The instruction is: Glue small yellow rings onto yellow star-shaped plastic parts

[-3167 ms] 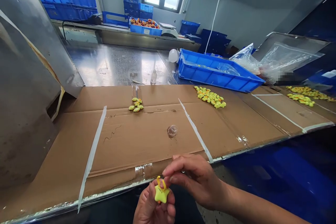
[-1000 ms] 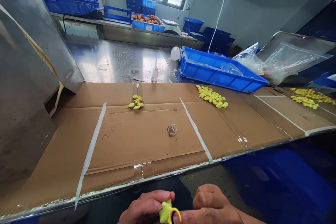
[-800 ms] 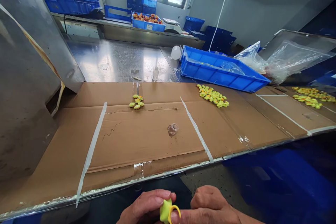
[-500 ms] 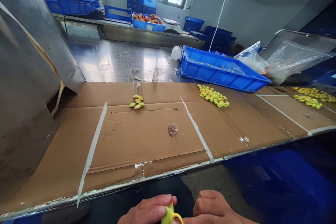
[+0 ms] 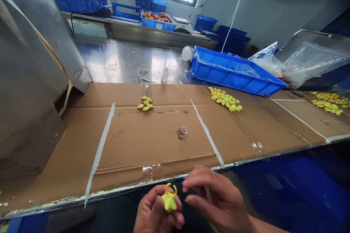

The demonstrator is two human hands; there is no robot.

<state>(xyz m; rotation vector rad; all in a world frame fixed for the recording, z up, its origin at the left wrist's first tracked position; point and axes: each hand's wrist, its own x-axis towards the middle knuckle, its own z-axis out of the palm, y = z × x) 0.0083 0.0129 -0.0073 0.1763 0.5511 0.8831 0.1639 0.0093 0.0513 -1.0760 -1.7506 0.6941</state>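
Note:
At the bottom centre, my left hand (image 5: pixel 160 211) pinches a small yellow-green toy (image 5: pixel 169 203) between thumb and fingers. An open yellow ring (image 5: pixel 171 188) with a gap at the top sticks up from the toy. Just right of it hovers my right hand (image 5: pixel 216 198), thumb and forefinger apart and apparently apart from the toy. Part of a pale strip shows by the right palm; I cannot tell whether the hand touches it. Past the hands, a small clear cup (image 5: pixel 183 133) sits on the cardboard-covered table (image 5: pixel 153 142).
Several yellow-green pieces (image 5: pixel 146 104) lie near the cardboard's far edge, with a larger pile (image 5: pixel 225 99) to the right. Behind are a blue crate (image 5: pixel 235 72), a small bottle (image 5: pixel 164 75) and plastic bags (image 5: pixel 308 62). A metal panel (image 5: pixel 30 91) rises at the left.
My right hand has come away from the toy and lifted, its fingers opening. My left hand has turned and raised the toy, so its ring now points up.

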